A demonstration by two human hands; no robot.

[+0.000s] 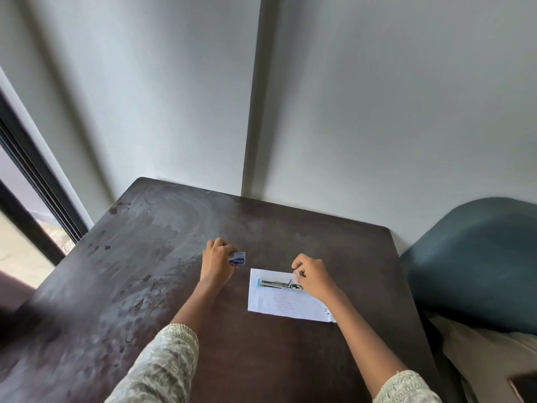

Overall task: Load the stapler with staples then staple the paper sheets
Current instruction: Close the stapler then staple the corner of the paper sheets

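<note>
Both hands work the loading step: left hand grasps the staple box, left of the paper sheets; right hand pinches something small (staples, probably) over the stapler lying atop them. Next, seat the strip.

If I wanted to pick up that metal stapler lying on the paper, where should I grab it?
Probably by the long middle of the stapler, coming from above with fingers across its narrow width. It lies flat on the paper sheets, and the right hand already covers its right end.
</note>
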